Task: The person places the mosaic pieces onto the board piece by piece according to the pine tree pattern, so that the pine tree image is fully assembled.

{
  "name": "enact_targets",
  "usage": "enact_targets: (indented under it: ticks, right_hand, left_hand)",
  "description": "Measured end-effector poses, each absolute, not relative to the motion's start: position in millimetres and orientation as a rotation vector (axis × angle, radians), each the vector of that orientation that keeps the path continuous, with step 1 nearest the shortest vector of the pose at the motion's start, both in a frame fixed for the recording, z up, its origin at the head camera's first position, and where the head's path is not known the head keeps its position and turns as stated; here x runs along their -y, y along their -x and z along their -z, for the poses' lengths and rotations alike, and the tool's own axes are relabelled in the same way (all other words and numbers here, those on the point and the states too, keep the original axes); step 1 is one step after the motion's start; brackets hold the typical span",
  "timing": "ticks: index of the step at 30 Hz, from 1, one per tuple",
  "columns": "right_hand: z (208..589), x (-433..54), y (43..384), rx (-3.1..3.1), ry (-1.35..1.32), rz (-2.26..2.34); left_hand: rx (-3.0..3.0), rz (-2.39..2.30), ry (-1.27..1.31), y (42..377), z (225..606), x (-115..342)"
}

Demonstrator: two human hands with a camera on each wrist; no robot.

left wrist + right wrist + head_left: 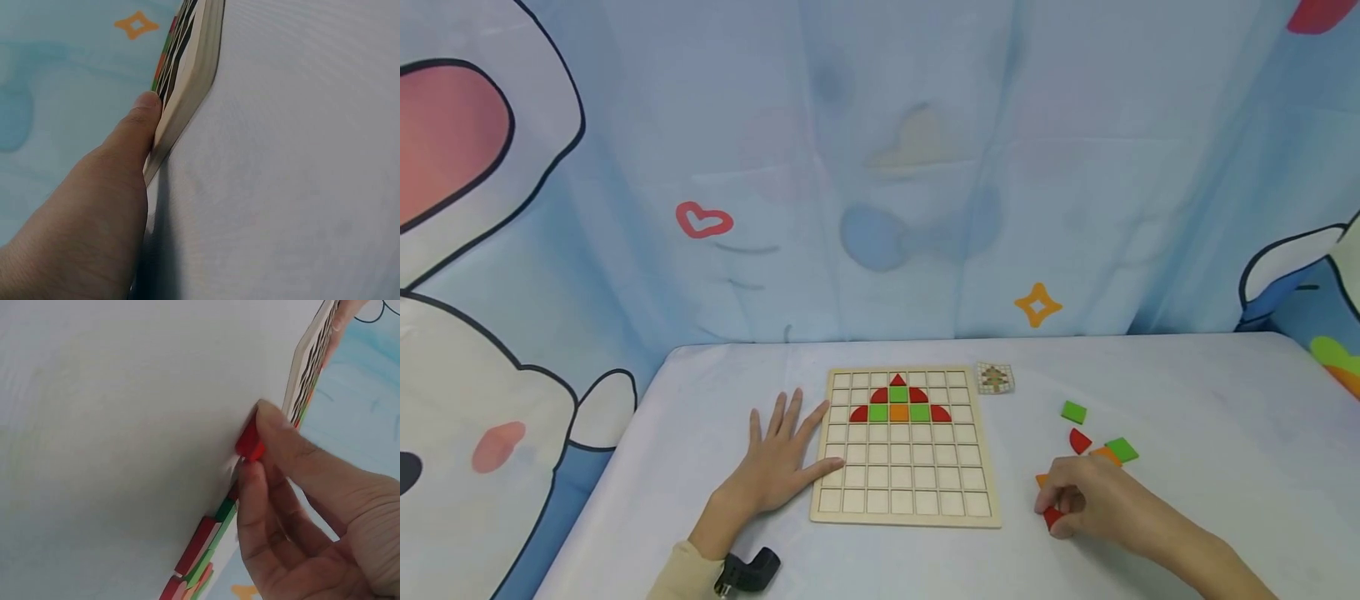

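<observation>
A wooden grid board [902,502] lies on the table with red, green and orange tiles set in its upper rows, topped by a red triangle [898,381]. My left hand [772,467] rests at the board's left edge with fingers spread, its thumb on the frame. In the left wrist view that thumb [147,106] lies along the board's side. To the right of the board, my right hand [1093,500] pinches a red tile [251,439] between thumb and fingertips, low over the table. Several loose tiles, such as a green square [1073,412], lie around and beyond this hand, partly hidden by it.
A small pattern card [996,378] with a tree-like picture lies by the board's upper right corner. A red quarter-round tile [1079,441] and another green tile [1122,450] sit behind the right hand. A blue printed curtain [910,275] hangs behind the white-covered table.
</observation>
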State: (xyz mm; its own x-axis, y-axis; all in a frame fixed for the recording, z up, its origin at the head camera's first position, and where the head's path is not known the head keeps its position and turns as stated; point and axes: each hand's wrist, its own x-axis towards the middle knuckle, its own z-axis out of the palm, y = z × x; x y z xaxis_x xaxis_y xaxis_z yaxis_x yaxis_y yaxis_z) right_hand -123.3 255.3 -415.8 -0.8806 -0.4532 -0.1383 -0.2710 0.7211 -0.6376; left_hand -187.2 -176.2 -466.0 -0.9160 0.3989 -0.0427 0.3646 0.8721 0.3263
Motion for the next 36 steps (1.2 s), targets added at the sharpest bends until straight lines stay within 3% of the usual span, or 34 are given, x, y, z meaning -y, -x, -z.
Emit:
enact_targets:
  ticks: [16, 27, 36]
  right_hand:
    - [422.9, -255.8, 126.1, -2.553, 0.734, 1.066]
    - [397.8, -198.4, 155.1, -2.558, 0.778, 1.111]
    - [400.8, -152.7, 186.3, -2.589, 0.891, 1.222]
  left_hand:
    - [-2.933, -0.495, -0.594, 186.7, 466.0, 176.0]
    - [-2.929, -0.503, -0.580, 186.4, 464.4, 175.9]
    - [-2.930, -0.509, -0.584, 186.5, 463.3, 175.0]
